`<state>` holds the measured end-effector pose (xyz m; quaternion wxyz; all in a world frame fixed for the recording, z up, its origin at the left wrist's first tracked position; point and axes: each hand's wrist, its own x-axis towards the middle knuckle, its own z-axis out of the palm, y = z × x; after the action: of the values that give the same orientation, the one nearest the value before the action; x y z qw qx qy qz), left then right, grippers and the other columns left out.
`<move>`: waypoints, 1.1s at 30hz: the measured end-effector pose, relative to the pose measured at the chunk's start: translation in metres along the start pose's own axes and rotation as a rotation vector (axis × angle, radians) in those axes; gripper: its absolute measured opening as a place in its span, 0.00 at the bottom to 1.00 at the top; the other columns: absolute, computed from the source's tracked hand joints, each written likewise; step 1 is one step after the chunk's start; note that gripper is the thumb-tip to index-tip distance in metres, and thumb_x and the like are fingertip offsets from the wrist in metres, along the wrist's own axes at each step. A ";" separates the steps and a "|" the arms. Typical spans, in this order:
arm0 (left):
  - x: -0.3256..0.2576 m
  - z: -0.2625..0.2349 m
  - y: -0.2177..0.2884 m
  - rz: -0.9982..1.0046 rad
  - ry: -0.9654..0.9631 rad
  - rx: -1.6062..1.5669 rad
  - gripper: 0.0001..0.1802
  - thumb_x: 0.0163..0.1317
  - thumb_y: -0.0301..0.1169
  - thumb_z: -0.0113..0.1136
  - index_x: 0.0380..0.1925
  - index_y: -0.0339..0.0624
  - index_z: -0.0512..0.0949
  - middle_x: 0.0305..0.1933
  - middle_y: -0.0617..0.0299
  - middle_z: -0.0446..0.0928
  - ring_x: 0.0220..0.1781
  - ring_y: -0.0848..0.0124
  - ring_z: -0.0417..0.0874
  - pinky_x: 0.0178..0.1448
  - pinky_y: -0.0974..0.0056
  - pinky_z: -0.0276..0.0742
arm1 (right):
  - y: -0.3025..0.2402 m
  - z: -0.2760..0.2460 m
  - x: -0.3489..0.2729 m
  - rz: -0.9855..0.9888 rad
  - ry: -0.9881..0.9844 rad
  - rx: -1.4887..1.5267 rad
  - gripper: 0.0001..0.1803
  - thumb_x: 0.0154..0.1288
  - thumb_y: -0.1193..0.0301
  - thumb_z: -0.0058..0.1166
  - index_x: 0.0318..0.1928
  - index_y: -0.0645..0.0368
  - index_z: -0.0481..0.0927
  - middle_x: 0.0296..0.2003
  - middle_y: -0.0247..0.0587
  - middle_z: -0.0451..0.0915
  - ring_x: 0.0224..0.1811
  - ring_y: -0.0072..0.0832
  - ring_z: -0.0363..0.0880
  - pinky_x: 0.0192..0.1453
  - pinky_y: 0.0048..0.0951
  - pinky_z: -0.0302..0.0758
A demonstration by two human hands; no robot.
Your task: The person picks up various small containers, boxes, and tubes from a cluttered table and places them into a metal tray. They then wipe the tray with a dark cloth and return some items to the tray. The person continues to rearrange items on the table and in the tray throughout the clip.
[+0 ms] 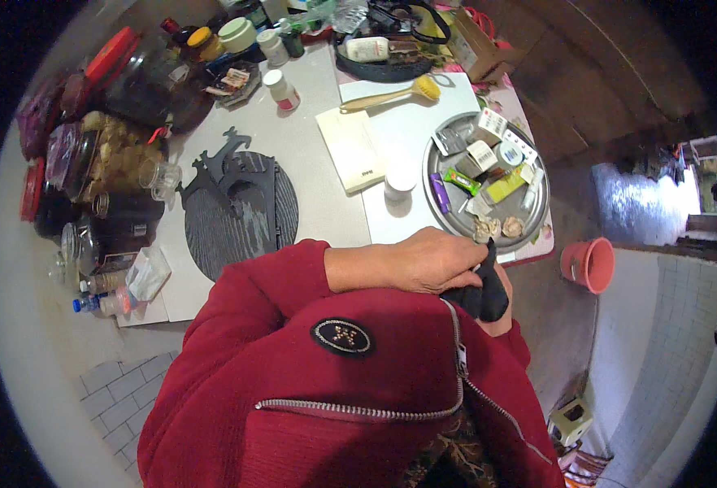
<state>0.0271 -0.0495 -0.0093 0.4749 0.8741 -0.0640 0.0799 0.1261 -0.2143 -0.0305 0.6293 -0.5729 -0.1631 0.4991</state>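
Observation:
In front of my red jacket, my left hand (433,259) is closed, its fingers pinching a bunched black cloth (493,291). My right hand (501,322) is right against that cloth, which covers most of it; only a strip near the wrist shows, and its fingers are hidden. Just beyond both hands lies a round metal tray (456,221) crowded with small boxes, packets and a round tub. Two pale crumpled pieces (511,227) lie at its near rim. A white lidded jar (400,185) stands left of the tray, beside a cream booklet (352,150).
A dark round board with a castle-like shape (241,203) rests on the table's left side. Jars and bottles (123,154) crowd the far left. A yellow-headed brush (391,95) and black basket (383,67) lie at the back. On the floor, right, stands a pink bucket (588,265).

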 end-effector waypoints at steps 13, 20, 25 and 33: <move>-0.021 -0.007 -0.011 -0.234 -0.063 -0.134 0.20 0.61 0.43 0.56 0.45 0.40 0.71 0.31 0.44 0.77 0.34 0.45 0.79 0.38 0.50 0.74 | 0.027 0.004 0.018 0.047 0.070 0.024 0.16 0.67 0.71 0.51 0.51 0.66 0.72 0.43 0.36 0.77 0.42 0.22 0.76 0.47 0.21 0.72; -0.023 -0.008 -0.018 -0.213 0.047 -0.148 0.15 0.56 0.30 0.52 0.44 0.37 0.74 0.33 0.43 0.77 0.36 0.45 0.79 0.39 0.50 0.75 | 0.018 0.019 0.014 0.212 -0.022 0.441 0.20 0.69 0.64 0.49 0.55 0.64 0.67 0.46 0.37 0.75 0.41 0.22 0.77 0.47 0.24 0.74; -0.029 -0.007 -0.024 -0.141 0.257 -0.323 0.16 0.55 0.26 0.56 0.44 0.34 0.76 0.34 0.47 0.79 0.34 0.56 0.81 0.38 0.60 0.76 | 0.005 0.027 0.014 0.309 -0.084 0.171 0.19 0.67 0.63 0.53 0.51 0.63 0.71 0.44 0.37 0.77 0.44 0.24 0.78 0.47 0.26 0.75; -0.049 -0.023 -0.021 -0.281 0.406 -0.766 0.12 0.61 0.26 0.59 0.45 0.34 0.78 0.32 0.65 0.79 0.28 0.85 0.75 0.30 0.75 0.72 | 0.003 0.026 0.011 0.154 0.120 0.276 0.14 0.66 0.70 0.52 0.48 0.65 0.72 0.41 0.41 0.77 0.41 0.30 0.79 0.49 0.33 0.77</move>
<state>-0.0188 -0.0172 -0.0245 0.7733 0.6021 0.1247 0.1550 0.1096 -0.1909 -0.0300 0.6706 -0.5205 -0.0108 0.5285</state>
